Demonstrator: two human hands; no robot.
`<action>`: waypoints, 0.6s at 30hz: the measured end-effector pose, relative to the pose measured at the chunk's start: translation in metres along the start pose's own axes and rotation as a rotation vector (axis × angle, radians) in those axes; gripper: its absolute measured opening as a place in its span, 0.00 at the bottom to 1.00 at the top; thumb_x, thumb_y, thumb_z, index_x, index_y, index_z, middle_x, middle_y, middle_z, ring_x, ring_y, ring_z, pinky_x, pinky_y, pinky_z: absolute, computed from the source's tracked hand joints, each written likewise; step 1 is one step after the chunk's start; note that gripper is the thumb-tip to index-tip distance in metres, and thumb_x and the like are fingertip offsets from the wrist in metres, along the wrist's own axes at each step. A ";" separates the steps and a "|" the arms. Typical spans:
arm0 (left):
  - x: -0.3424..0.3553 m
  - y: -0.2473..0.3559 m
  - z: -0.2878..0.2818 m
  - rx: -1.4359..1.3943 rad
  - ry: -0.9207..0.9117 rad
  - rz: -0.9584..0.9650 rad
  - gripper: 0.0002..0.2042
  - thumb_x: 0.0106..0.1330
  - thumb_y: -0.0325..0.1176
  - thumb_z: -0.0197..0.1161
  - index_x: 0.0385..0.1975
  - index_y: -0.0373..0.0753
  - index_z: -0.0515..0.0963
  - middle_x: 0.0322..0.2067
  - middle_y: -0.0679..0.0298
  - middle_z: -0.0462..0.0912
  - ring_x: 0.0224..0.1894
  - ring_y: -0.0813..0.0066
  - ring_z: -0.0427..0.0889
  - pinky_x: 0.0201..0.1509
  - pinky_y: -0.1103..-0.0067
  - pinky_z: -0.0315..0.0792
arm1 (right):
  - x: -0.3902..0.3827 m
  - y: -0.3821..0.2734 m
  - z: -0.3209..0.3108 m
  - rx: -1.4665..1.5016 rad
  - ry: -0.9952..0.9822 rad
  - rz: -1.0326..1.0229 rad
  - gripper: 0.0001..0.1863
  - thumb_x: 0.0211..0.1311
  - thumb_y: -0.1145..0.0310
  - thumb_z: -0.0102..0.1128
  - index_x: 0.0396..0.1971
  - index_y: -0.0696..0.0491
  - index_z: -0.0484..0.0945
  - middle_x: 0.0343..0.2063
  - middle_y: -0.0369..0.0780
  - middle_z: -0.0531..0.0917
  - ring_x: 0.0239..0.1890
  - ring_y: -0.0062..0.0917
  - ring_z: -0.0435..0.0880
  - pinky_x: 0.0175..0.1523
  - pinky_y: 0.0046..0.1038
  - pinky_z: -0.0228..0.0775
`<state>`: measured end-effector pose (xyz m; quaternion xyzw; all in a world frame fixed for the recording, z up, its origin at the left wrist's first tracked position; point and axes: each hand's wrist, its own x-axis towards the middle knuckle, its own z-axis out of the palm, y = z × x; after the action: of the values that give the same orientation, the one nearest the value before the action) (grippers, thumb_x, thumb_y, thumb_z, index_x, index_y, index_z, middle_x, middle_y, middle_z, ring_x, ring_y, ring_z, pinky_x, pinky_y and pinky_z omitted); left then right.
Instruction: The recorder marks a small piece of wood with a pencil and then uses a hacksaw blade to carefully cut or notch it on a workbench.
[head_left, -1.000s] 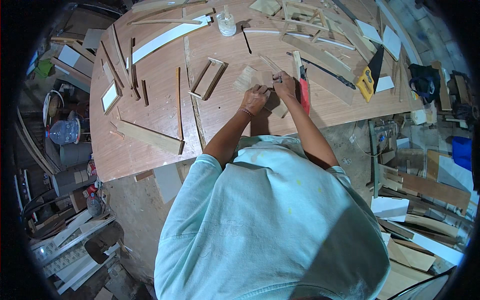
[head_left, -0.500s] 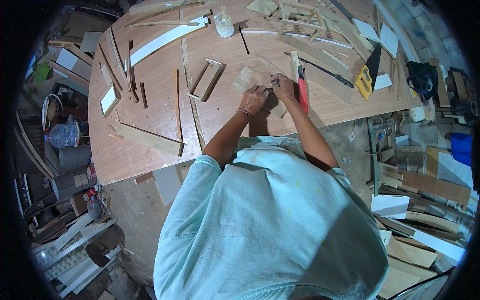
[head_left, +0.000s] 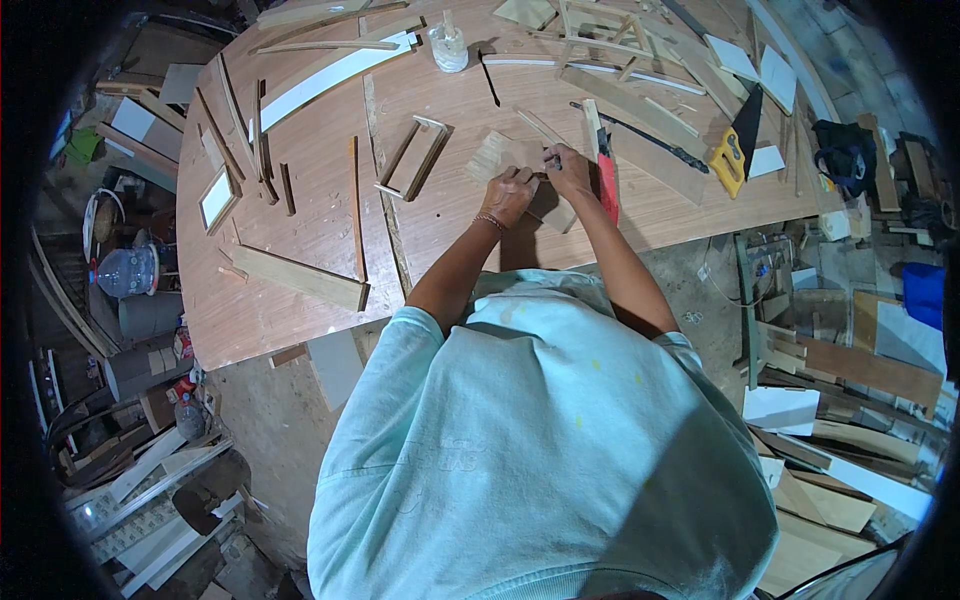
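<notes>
Both my hands are close together over a pale wooden board [head_left: 490, 152] near the front edge of the table. My left hand [head_left: 512, 194] rests on the board with its fingers curled and pressed down; whatever lies under the fingertips is hidden. Just to its right, my right hand [head_left: 568, 170] is closed in a pinch, and a small dark thing shows at its fingertips, too small to name. Beside my right wrist lies a red-handled tool [head_left: 607, 185]. A small rectangular wooden frame [head_left: 436, 160] lies to the left of my hands.
Right of my hands lie a long dark bar [head_left: 655, 140] and a yellow-handled handsaw [head_left: 731, 165]. A whitish jar [head_left: 449, 52] with a stick in it stands at the back. Wooden strips and a thick plank [head_left: 300, 278] lie on the left of the table [head_left: 300, 335].
Both hands stay in nearly the same place, with only slight shifts of the fingers. The board beneath them looks lighter by my right wrist. Nothing else on the table has moved.
</notes>
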<state>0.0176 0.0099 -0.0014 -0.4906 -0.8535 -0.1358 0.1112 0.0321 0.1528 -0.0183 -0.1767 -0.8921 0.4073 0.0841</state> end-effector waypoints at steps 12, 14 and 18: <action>0.001 0.000 -0.001 0.002 0.010 0.008 0.07 0.42 0.28 0.50 0.23 0.40 0.70 0.24 0.65 0.69 0.29 0.70 0.70 0.28 0.80 0.69 | 0.002 0.002 0.002 -0.051 0.029 -0.007 0.10 0.34 0.75 0.55 0.24 0.54 0.73 0.25 0.41 0.77 0.31 0.31 0.75 0.37 0.28 0.65; 0.003 0.000 0.000 0.021 0.024 0.031 0.07 0.42 0.28 0.50 0.23 0.40 0.70 0.24 0.65 0.69 0.29 0.71 0.70 0.28 0.80 0.69 | 0.003 0.007 0.004 -0.061 0.047 -0.008 0.10 0.35 0.75 0.55 0.24 0.54 0.72 0.25 0.41 0.77 0.30 0.31 0.75 0.37 0.28 0.65; 0.001 -0.003 0.002 0.010 0.053 0.059 0.06 0.41 0.28 0.50 0.22 0.39 0.70 0.24 0.65 0.69 0.28 0.71 0.70 0.28 0.80 0.68 | -0.004 -0.010 -0.008 -0.008 -0.014 0.007 0.08 0.39 0.72 0.55 0.24 0.55 0.72 0.25 0.42 0.77 0.31 0.31 0.75 0.36 0.26 0.65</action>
<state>0.0142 0.0097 -0.0033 -0.5114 -0.8360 -0.1412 0.1404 0.0356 0.1506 -0.0057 -0.1771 -0.8937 0.4052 0.0757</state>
